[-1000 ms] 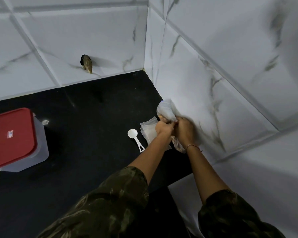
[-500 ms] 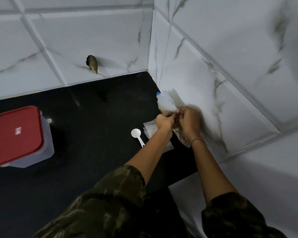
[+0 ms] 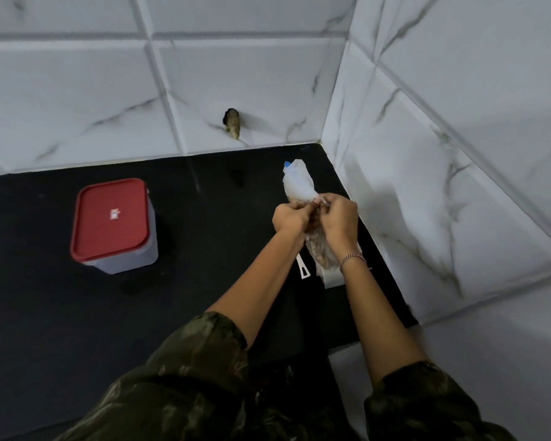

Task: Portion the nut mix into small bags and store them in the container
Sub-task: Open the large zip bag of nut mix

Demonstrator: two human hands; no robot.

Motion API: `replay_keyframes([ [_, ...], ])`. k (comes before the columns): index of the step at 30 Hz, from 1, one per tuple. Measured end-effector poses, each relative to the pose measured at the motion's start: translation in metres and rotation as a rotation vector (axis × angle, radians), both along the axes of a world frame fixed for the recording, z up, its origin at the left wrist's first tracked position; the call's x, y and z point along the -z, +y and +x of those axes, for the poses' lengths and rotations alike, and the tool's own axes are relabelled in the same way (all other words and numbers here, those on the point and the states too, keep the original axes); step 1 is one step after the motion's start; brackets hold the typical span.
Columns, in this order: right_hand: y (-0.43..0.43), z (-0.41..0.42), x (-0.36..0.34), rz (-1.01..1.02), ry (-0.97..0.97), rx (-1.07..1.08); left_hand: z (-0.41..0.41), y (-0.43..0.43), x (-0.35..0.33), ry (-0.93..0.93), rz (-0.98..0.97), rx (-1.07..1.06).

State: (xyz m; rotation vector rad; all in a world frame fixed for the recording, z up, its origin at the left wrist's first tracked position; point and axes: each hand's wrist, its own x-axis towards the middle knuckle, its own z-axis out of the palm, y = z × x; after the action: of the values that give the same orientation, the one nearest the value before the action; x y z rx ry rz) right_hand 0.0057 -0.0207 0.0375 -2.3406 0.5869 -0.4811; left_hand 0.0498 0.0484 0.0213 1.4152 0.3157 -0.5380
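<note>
A clear plastic bag of nut mix (image 3: 296, 183) is held above the black counter near the right wall, its twisted top sticking up and the nuts hanging below my hands. My left hand (image 3: 290, 216) and my right hand (image 3: 339, 219) both pinch the bag's neck, fingertips meeting. Beneath them lie small empty bags (image 3: 331, 276) and a white scoop (image 3: 303, 268), both mostly hidden by my arms. The storage container (image 3: 115, 227), clear with a red lid closed on it, stands on the counter to the left.
White marble-look tiled walls meet in a corner behind and to the right of the black counter (image 3: 204, 249). A dark pipe stub (image 3: 233, 124) sticks out of the back wall. The counter ends at a front edge near my right forearm.
The view has swung so the container now sits nearer the middle. My hands stay together on the nut bag's neck, and the scoop and small bags are now mostly covered by my arms.
</note>
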Motion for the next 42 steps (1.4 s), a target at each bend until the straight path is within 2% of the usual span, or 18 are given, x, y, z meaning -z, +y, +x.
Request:
replay_keyframes([
  [8, 0.060, 0.004, 0.007, 0.082, 0.057, -0.098, -0.002, 0.066, 0.004, 0.031, 0.082, -0.083],
  [17, 0.106, -0.005, 0.043, 0.154, 0.093, -0.156, -0.014, 0.115, 0.020, 0.102, 0.114, -0.043],
  [24, 0.124, -0.017, 0.075, 0.411, 0.197, -0.233, -0.017, 0.131, 0.034, 0.175, 0.180, -0.063],
  [28, 0.123, -0.020, 0.074, 0.751, 0.255, -0.179, -0.020, 0.133, 0.041, 0.141, 0.260, -0.033],
  [32, 0.117, -0.017, 0.071, 0.947, 0.237, -0.104, -0.019, 0.130, 0.047, 0.103, 0.295, -0.012],
  [38, 0.104, -0.024, 0.070, 0.821, 0.240, 0.064, -0.023, 0.121, 0.045, 0.140, 0.282, 0.079],
  [42, 0.096, -0.033, 0.072, 0.705, 0.319, 0.050, -0.030, 0.124, 0.045, 0.219, 0.239, 0.137],
])
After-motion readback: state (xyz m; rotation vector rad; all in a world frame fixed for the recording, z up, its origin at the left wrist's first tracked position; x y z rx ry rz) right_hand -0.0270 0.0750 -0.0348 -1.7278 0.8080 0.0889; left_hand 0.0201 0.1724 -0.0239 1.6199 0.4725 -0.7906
